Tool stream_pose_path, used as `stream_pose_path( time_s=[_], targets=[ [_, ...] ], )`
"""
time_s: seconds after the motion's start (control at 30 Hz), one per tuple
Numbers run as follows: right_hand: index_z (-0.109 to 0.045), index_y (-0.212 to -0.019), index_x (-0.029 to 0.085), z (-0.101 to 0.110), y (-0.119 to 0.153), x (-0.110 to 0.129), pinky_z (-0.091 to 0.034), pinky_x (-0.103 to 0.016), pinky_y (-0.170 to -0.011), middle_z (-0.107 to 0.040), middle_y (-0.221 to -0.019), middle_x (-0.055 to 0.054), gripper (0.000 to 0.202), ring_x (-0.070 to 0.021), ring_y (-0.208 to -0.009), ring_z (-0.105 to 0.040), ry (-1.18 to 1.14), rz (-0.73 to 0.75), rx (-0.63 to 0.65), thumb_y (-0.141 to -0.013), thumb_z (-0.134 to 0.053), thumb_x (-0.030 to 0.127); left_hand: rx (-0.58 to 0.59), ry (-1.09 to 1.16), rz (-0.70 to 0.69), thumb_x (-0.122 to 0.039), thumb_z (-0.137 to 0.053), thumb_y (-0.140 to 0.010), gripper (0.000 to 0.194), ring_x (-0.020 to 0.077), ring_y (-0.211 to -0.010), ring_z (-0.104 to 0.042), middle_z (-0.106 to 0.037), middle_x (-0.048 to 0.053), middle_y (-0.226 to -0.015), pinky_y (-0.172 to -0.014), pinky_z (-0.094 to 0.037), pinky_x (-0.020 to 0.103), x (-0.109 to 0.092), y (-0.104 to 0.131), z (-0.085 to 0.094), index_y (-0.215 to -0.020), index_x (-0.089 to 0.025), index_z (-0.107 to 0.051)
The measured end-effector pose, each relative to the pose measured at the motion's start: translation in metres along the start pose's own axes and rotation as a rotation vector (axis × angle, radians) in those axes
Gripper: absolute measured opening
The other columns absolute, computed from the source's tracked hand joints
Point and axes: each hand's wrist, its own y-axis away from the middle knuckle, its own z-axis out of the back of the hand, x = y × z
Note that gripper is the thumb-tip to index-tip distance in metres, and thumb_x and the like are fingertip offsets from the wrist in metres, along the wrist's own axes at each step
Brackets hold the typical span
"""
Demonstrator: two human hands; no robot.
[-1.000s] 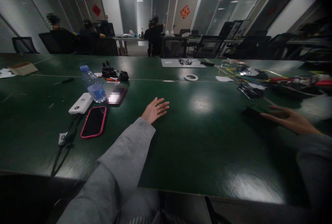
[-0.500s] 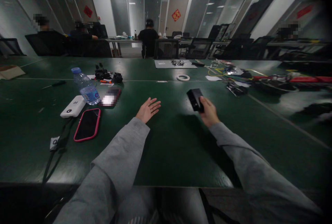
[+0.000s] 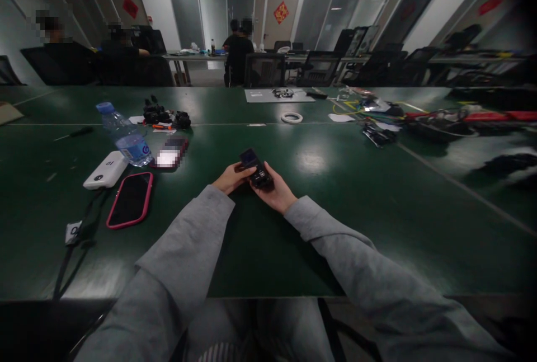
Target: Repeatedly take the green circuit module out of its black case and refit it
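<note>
green and glossy, the bench [image 3: 352, 200] spans the frame; near its centre, the left hand [image 3: 230, 178] and right hand [image 3: 277, 189] both grip a small black device [image 3: 257, 169], left thumb on its face. a pink-edged phone [image 3: 131, 200] lies at centre left.

Loose, long grey sleeves [image 3: 178, 244] are creasing into soft folds and ending in plain cuffs [image 3: 301, 214]; greyish trousers [image 3: 300, 328] are showing below them.
</note>
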Motion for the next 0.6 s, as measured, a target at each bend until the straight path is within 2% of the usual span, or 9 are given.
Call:
stream_pose_path(
  time_s=[0.13, 0.27, 0.37, 0.5, 0.6],
  targets=[
    [-0.060, -0.103, 0.016, 0.004, -0.002, 0.000, -0.058, -0.025, -0.072, -0.065, -0.093, -0.005, 0.023, -0.0127, -0.082, -0.062, 0.053, -0.017, 0.055, -0.092, -0.054, 0.036, -0.009, -0.034, -0.039, -0.025, -0.084, -0.060, 0.045, 0.0166, -0.088, -0.065, -0.068, 0.010, -0.101, -0.089, -0.048, 0.035, 0.001, -0.002, 0.001, -0.098, -0.010, -0.067],
    [-0.060, -0.105, 0.019, 0.010, -0.006, 0.000, -0.057, -0.030, -0.079, -0.066, -0.097, -0.004, 0.030, -0.0156, -0.090, -0.063, 0.244, 0.032, 0.166, -0.089, -0.057, 0.044, -0.035, -0.083, -0.081, -0.028, -0.084, -0.060, 0.047, 0.0185, -0.090, -0.065, -0.068, 0.010, -0.102, -0.090, -0.048, 0.038, -0.001, 0.000, 0.001, -0.100, -0.010, -0.066],
    [-0.061, -0.104, 0.022, 0.015, -0.010, 0.001, -0.053, -0.035, -0.087, -0.066, -0.099, -0.003, 0.038, -0.0189, -0.097, -0.062, 0.471, 0.175, 0.233, -0.083, -0.062, 0.053, -0.049, -0.126, -0.115, -0.030, -0.083, -0.060, 0.049, 0.0202, -0.093, -0.064, -0.068, 0.011, -0.104, -0.093, -0.046, 0.040, -0.003, 0.000, 0.004, -0.103, -0.011, -0.067],
    [-0.063, -0.106, 0.022, 0.021, -0.013, 0.004, -0.044, -0.034, -0.099, -0.065, -0.108, -0.004, 0.044, -0.0187, -0.107, -0.057, 0.791, 0.444, 0.211, -0.077, -0.066, 0.055, -0.077, -0.216, -0.160, -0.032, -0.083, -0.060, 0.052, 0.0219, -0.097, -0.064, -0.068, 0.011, -0.106, -0.095, -0.044, 0.041, -0.004, -0.003, 0.014, -0.106, -0.012, -0.067],
    [-0.060, -0.113, 0.020, 0.023, -0.015, 0.006, -0.043, -0.036, -0.099, -0.064, -0.109, -0.006, 0.050, -0.0186, -0.106, -0.057, 0.888, 0.479, 0.221, -0.075, -0.071, 0.052, -0.088, -0.317, -0.169, -0.035, -0.082, -0.060, 0.054, 0.0239, -0.099, -0.063, -0.069, 0.012, -0.106, -0.096, -0.043, 0.041, -0.005, -0.006, 0.020, -0.105, -0.011, -0.067]
  ],
)
